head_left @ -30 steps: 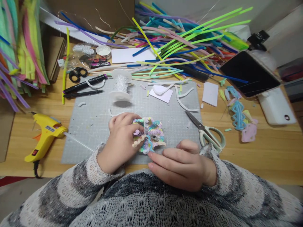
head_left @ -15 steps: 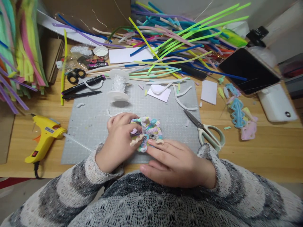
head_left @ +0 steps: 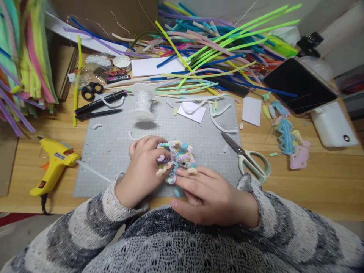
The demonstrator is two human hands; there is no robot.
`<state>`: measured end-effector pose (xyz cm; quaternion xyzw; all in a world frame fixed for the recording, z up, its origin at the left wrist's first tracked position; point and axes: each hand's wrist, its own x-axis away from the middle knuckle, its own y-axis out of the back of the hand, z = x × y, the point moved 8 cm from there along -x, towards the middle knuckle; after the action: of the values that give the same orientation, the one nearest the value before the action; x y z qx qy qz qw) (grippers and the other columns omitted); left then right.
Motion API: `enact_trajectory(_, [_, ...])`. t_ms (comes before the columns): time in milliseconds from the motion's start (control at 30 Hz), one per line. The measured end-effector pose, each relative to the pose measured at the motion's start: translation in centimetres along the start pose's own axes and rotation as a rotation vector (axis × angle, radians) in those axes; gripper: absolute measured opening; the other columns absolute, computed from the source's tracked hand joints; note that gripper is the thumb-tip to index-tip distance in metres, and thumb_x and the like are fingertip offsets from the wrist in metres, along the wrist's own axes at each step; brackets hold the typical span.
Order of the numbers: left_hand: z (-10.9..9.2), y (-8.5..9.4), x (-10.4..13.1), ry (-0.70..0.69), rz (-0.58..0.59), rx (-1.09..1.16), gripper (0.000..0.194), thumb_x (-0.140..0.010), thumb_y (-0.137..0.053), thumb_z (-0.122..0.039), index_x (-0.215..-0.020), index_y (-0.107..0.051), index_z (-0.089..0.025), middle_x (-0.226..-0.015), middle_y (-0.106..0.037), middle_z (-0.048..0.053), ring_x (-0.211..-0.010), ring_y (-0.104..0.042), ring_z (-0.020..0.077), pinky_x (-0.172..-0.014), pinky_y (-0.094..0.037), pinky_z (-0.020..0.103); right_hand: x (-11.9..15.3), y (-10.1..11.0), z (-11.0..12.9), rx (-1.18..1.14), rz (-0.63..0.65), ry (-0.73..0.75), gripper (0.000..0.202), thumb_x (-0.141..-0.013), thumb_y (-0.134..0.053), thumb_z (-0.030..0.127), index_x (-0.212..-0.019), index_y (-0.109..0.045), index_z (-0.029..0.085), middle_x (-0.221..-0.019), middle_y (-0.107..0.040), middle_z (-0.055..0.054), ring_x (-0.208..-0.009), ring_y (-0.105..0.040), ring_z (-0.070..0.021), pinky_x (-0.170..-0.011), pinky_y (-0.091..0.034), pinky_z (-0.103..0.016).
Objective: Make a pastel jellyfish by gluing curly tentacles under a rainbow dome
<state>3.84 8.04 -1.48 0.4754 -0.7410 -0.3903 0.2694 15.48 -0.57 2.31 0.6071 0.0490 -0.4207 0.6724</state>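
Note:
Over the grey cutting mat [head_left: 110, 163] is a small pastel pipe-cleaner craft [head_left: 182, 153] of curled and wavy pieces in purple, blue, white and yellow. My left hand [head_left: 145, 167] is closed round its left side, with thumb and fingers bent over it. My right hand [head_left: 213, 193] presses its outstretched fingers on the lower right edge, beside a cream wavy piece, and its thumb points left, apart from the craft. A small blue curl [head_left: 177, 191] shows below the craft, near the right fingers. The craft's underside is hidden.
Scissors [head_left: 247, 155] lie at the mat's right edge, a yellow glue gun [head_left: 54, 163] at left. A spool of clear thread [head_left: 142, 104], markers [head_left: 101, 102] and white cards [head_left: 192, 112] lie behind. Loose pipe cleaners [head_left: 213, 45] fill the back; a phone [head_left: 300, 85] leans at right.
My right hand has shifted slightly, and the blue curl below the craft has come into sight. The craft has tilted a little. My left hand stays in place.

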Motion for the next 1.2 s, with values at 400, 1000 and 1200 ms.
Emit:
enact_trajectory(400, [0.1,-0.1,0.0,-0.024,-0.015,-0.008,0.006,-0.078,-0.067,-0.029,-0.077,-0.070,-0.023,-0.116,-0.064,0.007,-0.113,-0.050,0.0293,-0.096,-0.027,0.049,-0.3,0.4,-0.2,-0.037,0.009,0.046,0.031,-0.082,-0.069,0.019,-0.111,-0.064,0.026,-0.104,-0.074,-0.006,-0.105,-0.068,-0.0194,-0.080,-0.058,-0.033])
enact_trajectory(1000, [0.1,-0.1,0.0,-0.018,-0.006,0.010,0.005,-0.078,-0.067,-0.028,-0.079,-0.070,-0.024,-0.115,-0.065,0.005,-0.112,-0.050,0.0272,-0.097,-0.026,0.047,0.2,3.0,-3.7,0.025,-0.166,-0.316,0.021,-0.080,-0.062,0.016,-0.100,-0.061,0.022,-0.100,-0.063,-0.005,-0.090,-0.057,-0.0198,-0.080,-0.047,-0.039])
enact_trajectory(1200, [0.1,-0.2,0.0,-0.022,-0.003,0.019,0.006,-0.078,-0.067,-0.029,-0.080,-0.070,-0.024,-0.116,-0.064,0.005,-0.113,-0.049,0.0278,-0.096,-0.025,0.047,1.0,-0.2,-5.8,-0.092,0.049,-0.569,0.025,-0.081,-0.061,0.025,-0.106,-0.062,0.021,-0.108,-0.058,-0.008,-0.099,-0.053,-0.0238,-0.085,-0.039,-0.043])
